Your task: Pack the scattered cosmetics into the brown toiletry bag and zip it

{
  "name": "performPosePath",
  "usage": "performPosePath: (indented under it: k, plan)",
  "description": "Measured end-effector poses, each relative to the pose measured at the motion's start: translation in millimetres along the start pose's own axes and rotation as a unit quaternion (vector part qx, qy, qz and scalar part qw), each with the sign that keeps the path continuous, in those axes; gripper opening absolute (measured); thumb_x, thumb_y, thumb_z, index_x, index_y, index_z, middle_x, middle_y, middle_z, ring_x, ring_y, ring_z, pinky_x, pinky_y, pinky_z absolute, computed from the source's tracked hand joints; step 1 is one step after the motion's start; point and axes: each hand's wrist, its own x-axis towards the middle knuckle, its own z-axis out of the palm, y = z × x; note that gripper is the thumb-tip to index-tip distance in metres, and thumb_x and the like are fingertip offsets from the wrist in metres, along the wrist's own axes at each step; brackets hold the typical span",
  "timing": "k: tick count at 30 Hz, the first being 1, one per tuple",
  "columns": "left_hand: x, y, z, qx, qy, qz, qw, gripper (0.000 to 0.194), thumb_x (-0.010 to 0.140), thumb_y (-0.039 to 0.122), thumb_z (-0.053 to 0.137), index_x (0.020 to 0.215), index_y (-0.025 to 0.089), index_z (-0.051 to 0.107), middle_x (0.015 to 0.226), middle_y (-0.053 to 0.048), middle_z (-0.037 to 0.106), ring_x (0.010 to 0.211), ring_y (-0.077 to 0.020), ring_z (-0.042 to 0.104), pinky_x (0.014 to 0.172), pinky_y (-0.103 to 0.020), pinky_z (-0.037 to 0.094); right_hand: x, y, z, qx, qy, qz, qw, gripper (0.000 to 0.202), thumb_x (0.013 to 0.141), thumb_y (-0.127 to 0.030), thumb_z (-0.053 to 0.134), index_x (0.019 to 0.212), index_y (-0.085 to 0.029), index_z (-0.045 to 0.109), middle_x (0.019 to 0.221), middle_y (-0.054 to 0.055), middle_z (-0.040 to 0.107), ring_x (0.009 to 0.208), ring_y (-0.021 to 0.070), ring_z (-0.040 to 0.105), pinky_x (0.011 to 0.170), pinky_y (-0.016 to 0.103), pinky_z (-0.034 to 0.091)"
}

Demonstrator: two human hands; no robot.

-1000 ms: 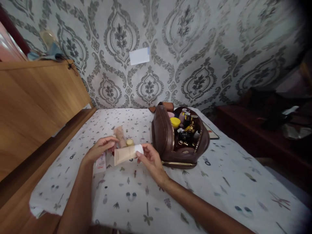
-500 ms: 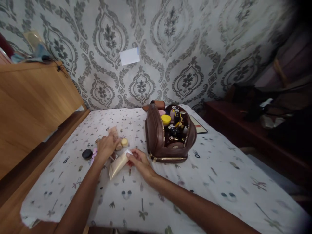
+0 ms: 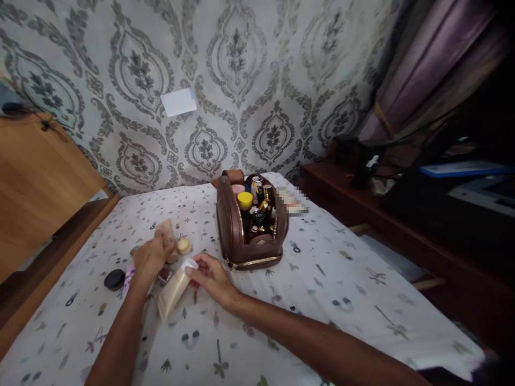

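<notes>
Head view: the cream-coloured tube (image 3: pixel 174 294) is held in the right hand (image 3: pixel 211 279), white cap (image 3: pixel 190 263) at the fingers. Handling: the tube should be light, with a soft body, a stiffer cap and a smooth, possibly slippery surface; breakage is unlikely, but pressure on the body could dent it. Recommended hold: thumb and fingers across the cap end, clear of the soft middle. Position: the right thumb and fingers pinch the cap end; the body extends beyond the fingertips toward seven o'clock. Whether its flat end touches the cloth (image 3: pixel 241 348) cannot be determined. The left hand (image 3: pixel 149 258) is between nine and ten o'clock of the right, fingers bent at the pinkish tube (image 3: pixel 166 229); whether they grip it cannot be told. A brown bag (image 3: pixel 257 251) stands open between one and two o'clock of the right hand
</notes>
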Motion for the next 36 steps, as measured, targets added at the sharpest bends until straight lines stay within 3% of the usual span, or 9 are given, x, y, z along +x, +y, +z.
performPosePath:
  k: [4,7,12,15,19,22,25,31,36]
  plan:
    - [-3,2,2.8,0.007,0.001,0.001,1.0,0.054,0.092,0.056,0.036,0.124,0.017,0.053,0.099,-0.018,0.075,0.097,-0.0389,0.068,0.082,-0.047,0.044,-15,-32,-5,-0.062,-0.025,-0.071,0.995,0.04,0.073,-0.052,0.075,0.092,-0.021,0.059,0.077,-0.003,0.06,0.064,0.0106,0.055,0.057,0.022,0.046]
    - [-7,2,3.2,0.013,0.017,0.018,1.0,0.053,0.094,0.056,0.033,0.121,0.017,0.055,0.096,-0.017,0.074,0.097,-0.0389,0.068,0.079,-0.045,0.045,-32,-65,-17,-0.182,-0.031,-0.159,0.97,0.03,0.081,-0.041,0.07,0.099,-0.02,0.062,0.08,-0.001,0.063,0.068,0.011,0.054,0.061,0.023,0.046]
    - [-19,6,-2.5,-0.056,0.115,0.05,0.99,0.045,0.092,0.05,0.039,0.118,0.018,0.059,0.098,-0.014,0.072,0.1,-0.0356,0.065,0.078,-0.04,0.047,-62,-122,-49,-0.249,0.01,-0.244,0.937,0.024,0.085,-0.035,0.068,0.104,-0.021,0.063,0.088,0.002,0.065,0.076,0.0145,0.06,0.064,0.026,0.051]
    - [-30,18,-9.8,-0.176,0.185,0.139,0.957,0.041,0.093,0.046,0.04,0.119,0.02,0.059,0.1,-0.01,0.07,0.099,-0.0297,0.065,0.083,-0.036,0.048,-72,-150,-69,-0.258,0.083,-0.306,0.913,0.024,0.086,-0.038,0.068,0.104,-0.023,0.062,0.095,0.003,0.067,0.081,0.0157,0.064,0.067,0.028,0.054]
    - [-53,49,-20.4,-0.262,0.228,0.293,0.891,0.035,0.097,0.041,0.042,0.124,0.023,0.056,0.102,-0.008,0.068,0.096,-0.0255,0.064,0.081,-0.034,0.049,-75,-180,-89,-0.317,0.184,-0.357,0.859,0.028,0.086,-0.042,0.07,0.104,-0.022,0.062,0.092,0.003,0.067,0.078,0.0152,0.065,0.068,0.028,0.055]
    - [-71,75,-20.7,-0.237,0.252,0.392,0.853,0.034,0.099,0.031,0.044,0.132,0.025,0.053,0.092,-0.007,0.065,0.085,-0.0233,0.062,0.075,-0.035,0.049,-69,-193,-97,-0.365,0.206,-0.371,0.828,0.029,0.087,-0.044,0.069,0.103,-0.022,0.062,0.09,0.002,0.068,0.077,0.015,0.064,0.069,0.029,0.055]
    - [-83,94,-11.4,-0.188,0.274,0.444,0.832,0.038,0.099,0.024,0.044,0.137,0.025,0.05,0.084,-0.007,0.062,0.077,-0.0224,0.059,0.069,-0.035,0.048,-59,-197,-101,-0.409,0.207,-0.372,0.807,0.032,0.086,-0.047,0.068,0.104,-0.02,0.063,0.092,0.003,0.068,0.077,0.015,0.064,0.069,0.028,0.054]
    - [-90,103,12.2,-0.148,0.27,0.461,0.832,0.049,0.097,0.018,0.044,0.146,0.022,0.04,0.08,-0.006,0.059,0.072,-0.0224,0.057,0.063,-0.035,0.048,-38,-198,-104,-0.494,0.19,-0.347,0.774,0.03,0.089,-0.043,0.065,0.104,-0.017,0.065,0.091,0.005,0.07,0.077,0.0164,0.064,0.065,0.027,0.05]
    - [-91,101,19.5,-0.135,0.261,0.461,0.837,0.05,0.096,0.013,0.042,0.146,0.018,0.039,0.081,-0.005,0.058,0.074,-0.0211,0.057,0.067,-0.034,0.049,-18,-193,-104,-0.541,0.163,-0.309,0.765,0.027,0.088,-0.037,0.064,0.104,-0.016,0.067,0.086,0.003,0.07,0.069,0.0148,0.061,0.06,0.025,0.045]
